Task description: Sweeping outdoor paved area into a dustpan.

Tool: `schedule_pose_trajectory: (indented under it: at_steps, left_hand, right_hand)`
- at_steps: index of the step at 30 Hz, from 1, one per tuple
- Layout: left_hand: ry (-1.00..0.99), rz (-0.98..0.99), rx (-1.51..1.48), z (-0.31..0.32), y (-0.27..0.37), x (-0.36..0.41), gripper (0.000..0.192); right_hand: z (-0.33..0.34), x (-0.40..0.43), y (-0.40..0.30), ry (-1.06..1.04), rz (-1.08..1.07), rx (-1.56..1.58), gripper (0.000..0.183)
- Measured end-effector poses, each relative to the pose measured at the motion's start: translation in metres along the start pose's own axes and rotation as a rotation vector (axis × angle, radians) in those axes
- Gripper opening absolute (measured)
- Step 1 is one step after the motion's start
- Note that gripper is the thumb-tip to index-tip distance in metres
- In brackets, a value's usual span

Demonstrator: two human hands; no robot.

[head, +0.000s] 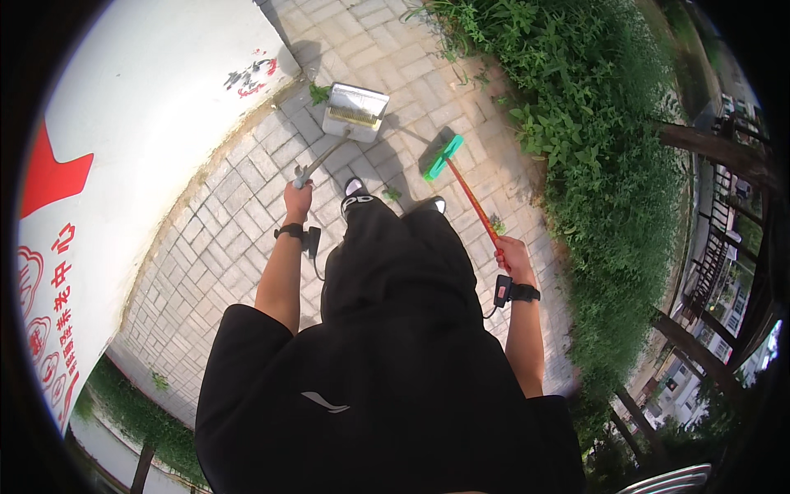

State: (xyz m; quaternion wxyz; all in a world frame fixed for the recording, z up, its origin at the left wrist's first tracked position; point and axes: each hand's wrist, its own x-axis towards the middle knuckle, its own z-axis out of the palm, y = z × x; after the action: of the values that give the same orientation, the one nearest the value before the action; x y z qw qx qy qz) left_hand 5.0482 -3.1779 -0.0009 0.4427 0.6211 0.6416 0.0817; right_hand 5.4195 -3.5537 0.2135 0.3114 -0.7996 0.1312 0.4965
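My left hand (298, 200) grips the top of a long-handled dustpan (357, 111), near the grey end of its pole. The pan is whitish, with a yellowish row of comb teeth across it, and lies ahead of my left foot. In my right hand (513, 256) is the red handle (472, 200) of a broom. Its green head (444, 157) is at the paving ahead of my right foot, to the right of the dustpan and apart from it. Straps with small dark devices sit on both wrists.
Light paving bricks (228, 247) cover the path. On the left stands a white wall (173, 80) bearing red writing and painted marks. Dense green bushes (592, 185) border the right side, with wooden posts (710, 151) beyond. Small weeds (319, 94) grow by the wall's foot.
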Motion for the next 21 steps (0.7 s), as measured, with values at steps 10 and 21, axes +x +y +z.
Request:
schedule_pose_trajectory:
  at_steps: [10,21]
  left_hand:
    - [-0.315,0.090,-0.315,-0.031,0.073,-0.053,0.067]
    - [-0.357,0.152,0.279,0.073,-0.026,-0.066,0.028]
  right_hand:
    - [-0.045,0.009,0.045,0.012,-0.022,0.150,0.034]
    - [-0.084,0.030,0.081,0.109,0.068,0.029,0.034]
